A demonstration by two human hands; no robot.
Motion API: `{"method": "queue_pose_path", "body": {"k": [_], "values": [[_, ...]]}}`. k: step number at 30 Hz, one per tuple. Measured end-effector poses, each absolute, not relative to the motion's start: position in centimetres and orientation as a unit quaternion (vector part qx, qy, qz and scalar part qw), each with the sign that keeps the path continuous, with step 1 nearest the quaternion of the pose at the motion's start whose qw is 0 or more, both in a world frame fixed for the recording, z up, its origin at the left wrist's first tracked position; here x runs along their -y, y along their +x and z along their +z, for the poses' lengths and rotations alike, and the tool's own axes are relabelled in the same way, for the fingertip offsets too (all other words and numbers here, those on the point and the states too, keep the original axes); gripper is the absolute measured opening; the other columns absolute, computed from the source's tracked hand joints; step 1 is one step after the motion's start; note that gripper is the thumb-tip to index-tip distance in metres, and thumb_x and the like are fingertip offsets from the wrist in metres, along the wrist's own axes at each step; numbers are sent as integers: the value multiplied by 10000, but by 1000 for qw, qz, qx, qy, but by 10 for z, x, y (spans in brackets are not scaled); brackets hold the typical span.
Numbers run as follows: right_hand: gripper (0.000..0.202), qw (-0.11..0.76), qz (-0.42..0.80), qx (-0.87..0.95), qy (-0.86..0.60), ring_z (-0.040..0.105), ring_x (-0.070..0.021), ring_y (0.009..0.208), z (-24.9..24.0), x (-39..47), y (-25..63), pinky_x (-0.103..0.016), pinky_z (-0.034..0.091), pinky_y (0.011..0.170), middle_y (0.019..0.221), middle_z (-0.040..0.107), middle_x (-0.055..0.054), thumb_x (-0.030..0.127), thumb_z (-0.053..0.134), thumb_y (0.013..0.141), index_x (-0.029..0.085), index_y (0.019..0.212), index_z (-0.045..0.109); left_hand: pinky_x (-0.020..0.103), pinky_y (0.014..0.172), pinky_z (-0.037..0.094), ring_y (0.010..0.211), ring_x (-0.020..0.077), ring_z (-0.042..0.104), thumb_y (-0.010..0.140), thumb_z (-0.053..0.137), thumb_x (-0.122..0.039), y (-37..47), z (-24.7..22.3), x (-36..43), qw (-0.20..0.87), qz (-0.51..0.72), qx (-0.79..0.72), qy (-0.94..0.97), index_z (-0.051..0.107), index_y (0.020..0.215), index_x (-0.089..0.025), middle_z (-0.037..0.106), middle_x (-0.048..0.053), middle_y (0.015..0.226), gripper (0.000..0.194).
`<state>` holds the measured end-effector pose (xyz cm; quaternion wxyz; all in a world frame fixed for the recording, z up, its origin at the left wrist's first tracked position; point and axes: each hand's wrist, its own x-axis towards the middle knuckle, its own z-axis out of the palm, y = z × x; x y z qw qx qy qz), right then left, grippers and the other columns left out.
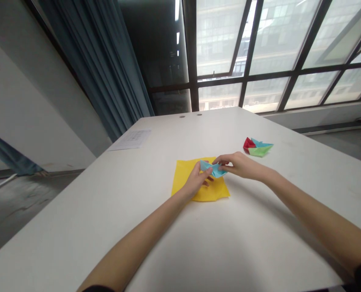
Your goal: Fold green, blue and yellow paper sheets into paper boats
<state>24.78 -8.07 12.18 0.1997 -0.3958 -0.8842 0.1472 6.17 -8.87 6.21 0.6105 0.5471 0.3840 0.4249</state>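
Observation:
A light blue folded paper boat (216,170) is held between both hands, above a yellow sheet of paper (180,173). My left hand (198,178) grips its left end, with the thumb on the near side. At the right end, my right hand (235,164) pinches the blue paper between thumb and fingers. Part of the boat is hidden behind the fingers. Beneath the hands the yellow sheet lies on the white table, its edges slightly wavy.
Folded paper pieces in red, blue and green (259,148) sit together right of my hands. A printed white sheet (131,139) lies at the table's far left. The white table (156,239) stretches towards the windows; a blue curtain (107,61) hangs beyond its left side.

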Motion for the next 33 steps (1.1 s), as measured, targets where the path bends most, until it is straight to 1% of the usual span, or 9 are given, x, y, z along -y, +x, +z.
{"method": "queue_pose_path", "body": {"k": [2,5,11,16,19,23,28,31,33], "values": [[248,215,148,881,-394,618,-137,739,120,83,243,-241,454,698,835,676,-18,218,488,796,213,1015,605,164,455,429,619,102,585,669,628,-498,61,65,91,629,438,-369,525,429,1068,-214,580,16,829,529],[264,232,139,877,-396,630,-127,734,118,86,238,-228,460,696,830,687,-8,194,488,802,212,1046,589,146,425,421,589,91,587,658,668,-405,60,69,94,644,439,-350,519,441,1074,-223,584,10,844,508],[214,288,75,866,-403,637,-146,765,110,84,237,-264,479,723,899,684,-28,182,460,824,205,969,616,147,412,428,499,66,556,603,693,-286,60,67,91,653,477,-360,464,475,895,-191,566,-26,718,376],[232,331,31,882,-334,614,-152,800,106,83,237,-282,487,717,927,642,-63,177,412,850,203,969,610,158,459,448,491,64,553,574,686,-211,59,61,85,636,507,-404,418,452,820,-180,558,-34,652,341],[231,312,6,902,-298,599,-148,790,105,85,234,-273,475,701,902,629,-69,163,408,855,192,968,607,179,503,469,531,69,551,560,675,-177,57,53,80,589,544,-435,409,458,793,-175,545,-36,658,319],[190,263,-66,930,-248,569,-168,830,104,89,228,-295,437,736,864,633,-68,161,447,839,186,900,625,188,531,477,581,70,531,566,634,-161,52,47,73,518,608,-462,384,453,811,-179,523,-39,685,305],[199,186,-143,942,-239,540,-156,731,96,91,221,-280,398,672,746,618,-50,142,433,845,180,864,628,194,560,475,611,76,526,592,582,-157,49,43,68,475,646,-459,382,434,862,-188,498,-40,693,309],[182,150,-142,945,-252,541,-162,750,90,90,220,-285,387,670,759,627,-56,121,456,831,176,862,627,200,571,470,626,83,519,603,552,-146,47,41,67,440,639,-466,424,440,874,-195,494,-33,728,297],[136,133,-111,948,-265,550,-178,807,89,90,221,-292,388,688,808,638,-62,155,518,802,183,877,628,206,601,463,670,94,522,606,538,-135,45,41,68,390,626,-476,479,454,877,-198,501,-22,782,290]]}}
